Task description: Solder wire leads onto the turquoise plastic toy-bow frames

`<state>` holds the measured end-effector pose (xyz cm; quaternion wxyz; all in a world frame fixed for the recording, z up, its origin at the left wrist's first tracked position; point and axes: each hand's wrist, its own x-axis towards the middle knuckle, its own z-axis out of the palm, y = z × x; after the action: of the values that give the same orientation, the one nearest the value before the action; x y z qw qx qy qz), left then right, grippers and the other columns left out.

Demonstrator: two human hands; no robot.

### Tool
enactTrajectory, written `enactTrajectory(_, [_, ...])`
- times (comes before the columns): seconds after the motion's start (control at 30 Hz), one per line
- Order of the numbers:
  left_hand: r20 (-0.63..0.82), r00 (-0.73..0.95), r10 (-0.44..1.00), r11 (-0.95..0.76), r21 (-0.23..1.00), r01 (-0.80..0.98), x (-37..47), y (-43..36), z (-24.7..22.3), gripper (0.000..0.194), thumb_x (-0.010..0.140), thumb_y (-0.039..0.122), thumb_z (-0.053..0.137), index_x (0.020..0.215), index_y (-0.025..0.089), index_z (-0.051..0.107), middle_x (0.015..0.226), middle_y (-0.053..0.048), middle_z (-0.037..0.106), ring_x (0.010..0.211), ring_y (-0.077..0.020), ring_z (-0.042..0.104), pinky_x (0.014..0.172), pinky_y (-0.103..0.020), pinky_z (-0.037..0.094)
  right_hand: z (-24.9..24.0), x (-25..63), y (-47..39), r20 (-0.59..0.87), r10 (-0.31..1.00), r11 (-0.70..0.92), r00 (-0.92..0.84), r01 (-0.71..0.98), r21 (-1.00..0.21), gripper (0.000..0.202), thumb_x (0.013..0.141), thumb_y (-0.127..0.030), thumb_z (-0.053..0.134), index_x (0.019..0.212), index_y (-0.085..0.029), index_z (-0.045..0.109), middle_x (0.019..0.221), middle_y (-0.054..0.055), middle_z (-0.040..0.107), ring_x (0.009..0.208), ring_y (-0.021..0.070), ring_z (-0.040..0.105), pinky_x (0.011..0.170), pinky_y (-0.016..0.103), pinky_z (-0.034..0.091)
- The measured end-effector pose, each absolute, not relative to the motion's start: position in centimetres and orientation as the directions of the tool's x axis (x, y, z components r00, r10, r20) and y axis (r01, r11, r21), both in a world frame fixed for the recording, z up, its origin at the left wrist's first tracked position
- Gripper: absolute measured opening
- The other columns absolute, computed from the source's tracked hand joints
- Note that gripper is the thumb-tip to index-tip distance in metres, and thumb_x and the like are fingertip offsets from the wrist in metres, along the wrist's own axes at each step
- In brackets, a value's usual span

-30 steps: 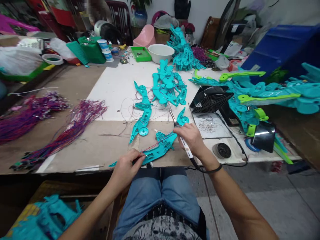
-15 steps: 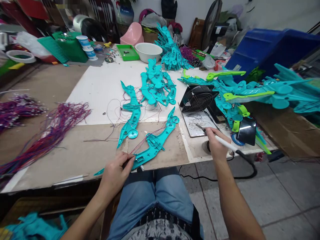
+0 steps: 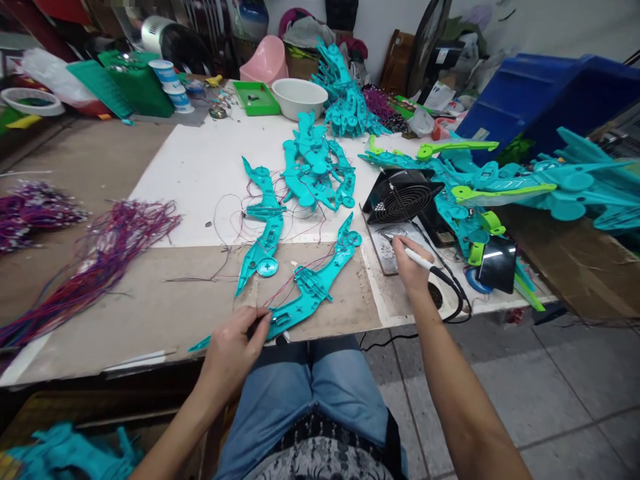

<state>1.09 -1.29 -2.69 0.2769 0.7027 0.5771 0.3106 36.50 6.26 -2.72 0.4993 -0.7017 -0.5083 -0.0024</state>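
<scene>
The left hand [image 3: 233, 350] pinched with its fingers the near end of a long teal plastic toy shell [image 3: 305, 287] that lay flat on the brown tabletop [image 3: 150, 313] at its front edge. The right hand [image 3: 411, 261] gripped a white pen-shaped soldering iron [image 3: 425, 261], tip over a grey metal plate [image 3: 395, 243] just beside a black fan [image 3: 400, 198]

Bare white board [image 3: 200, 180] left of teal parts [image 3: 315, 167]; fan [image 3: 400, 197] right.
</scene>
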Motion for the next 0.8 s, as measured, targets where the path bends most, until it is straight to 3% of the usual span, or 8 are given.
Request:
enactTrajectory(0.27, [0.061, 0.119, 0.991, -0.121, 0.796, 0.593, 1.0, -1.1, -2.5, 0.024, 0.086, 0.038, 0.054, 0.085, 0.019, 0.068, 0.078, -0.002, 0.070, 0.069, -0.0162, 0.063, 0.067, -0.026, 0.048, -3.1, 36.8, 6.5, 0.433, 0.724, -0.045, 0.536, 0.663, -0.747, 0.032, 0.078, -0.040, 0.059, 0.082, -0.013, 0.075, 0.075, 0.008, 0.073, 0.070, 0.0225, 0.068, 0.071, 0.035, 0.053])
enactTrajectory(0.43, [0.035, 0.152, 0.988, -0.116, 0.815, 0.568, 1.3, -1.0, -1.8, 0.018, 0.086, 0.029, 0.052, 0.083, 0.017, 0.066, 0.073, -0.001, 0.067, 0.067, -0.0139, 0.061, 0.065, -0.024, 0.046, -2.9, 37.0, 6.3, 0.442, 0.707, -0.052, 0.552, 0.664, -0.746, 0.029, 0.075, -0.039, 0.064, 0.084, -0.014, 0.076, 0.080, 0.008, 0.074, 0.076, 0.0250, 0.069, 0.076, 0.037, 0.054])
enactTrajectory(0.57, [-0.019, 0.156, 0.988, -0.069, 0.840, 0.538, 1.3, -0.8, -1.6, 0.018, 0.087, 0.027, 0.051, 0.082, 0.016, 0.064, 0.066, 0.001, 0.060, 0.061, -0.0117, 0.056, 0.059, -0.022, 0.042, -1.6, 34.4, 3.5, 0.456, 0.717, 0.030, 0.528, 0.630, -0.776, 0.026, 0.080, -0.038, 0.064, 0.091, -0.018, 0.076, 0.082, 0.006, 0.074, 0.078, 0.0237, 0.070, 0.077, 0.038, 0.055])
enactTrajectory(0.67, [-0.031, 0.149, 0.988, -0.055, 0.841, 0.538, 1.2, -0.9, -1.5, 0.015, 0.086, 0.025, 0.053, 0.080, 0.016, 0.063, 0.063, 0.002, 0.057, 0.059, -0.0108, 0.052, 0.057, -0.021, 0.040, -0.7, 31.2, -0.7, 0.407, 0.823, 0.109, 0.396, 0.593, -0.798, 0.023, 0.083, -0.036, 0.064, 0.096, -0.022, 0.075, 0.080, 0.004, 0.073, 0.069, 0.0205, 0.068, 0.071, 0.037, 0.057])
enactTrajectory(0.8, [-0.014, 0.184, 0.983, -0.094, 0.820, 0.564, 1.0, -1.2, -1.5, 0.010, 0.083, 0.022, 0.055, 0.078, 0.017, 0.061, 0.066, 0.001, 0.059, 0.061, -0.0112, 0.052, 0.059, -0.022, 0.041, -0.7, 27.2, -5.8, 0.405, 0.911, 0.293, 0.081, 0.563, -0.773, 0.020, 0.085, -0.024, 0.061, 0.100, -0.029, 0.073, 0.091, 0.004, 0.073, 0.082, 0.0218, 0.069, 0.075, 0.037, 0.058])
